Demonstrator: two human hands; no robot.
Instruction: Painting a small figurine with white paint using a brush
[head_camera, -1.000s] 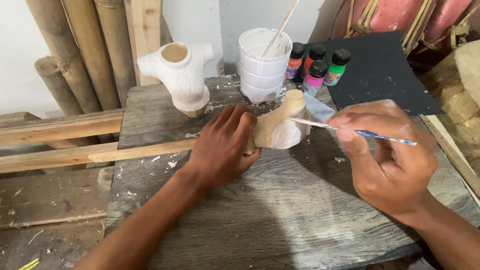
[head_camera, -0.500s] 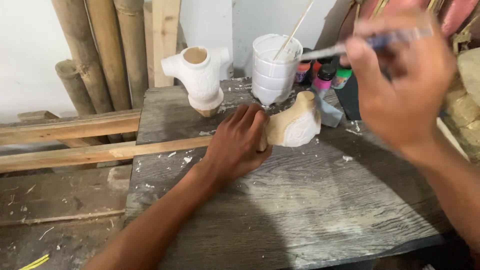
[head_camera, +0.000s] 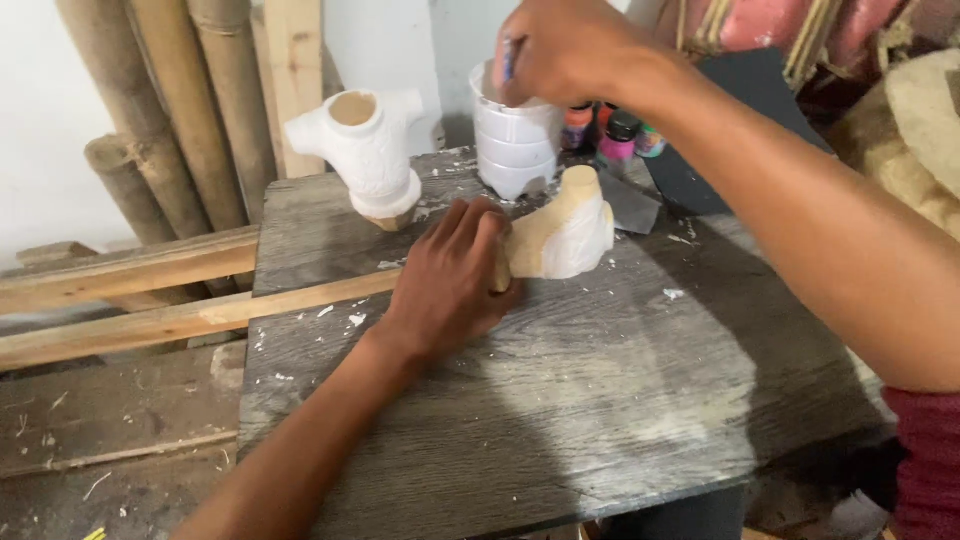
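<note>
At the centre of the frame the left hand (head_camera: 450, 275) lies curled around the near end of a half-painted wooden figure (head_camera: 562, 232), fingers closed on it and pressing it down onto the grey wooden board (head_camera: 560, 410). The figure sits in the upper middle of the board, just in front of a white stacked pot (head_camera: 512, 140). At the top centre the right hand (head_camera: 565, 45) is closed around a thin blue-handled brush (head_camera: 510, 62), held over the mouth of that pot; the brush tip is hidden. A fully white figure (head_camera: 365, 150) stands upright at the upper left, near the board's back edge. Small paint bottles (head_camera: 610, 130) crowd the back edge to the right of the pot. The lower half of the board lies open down to its front edge
</note>
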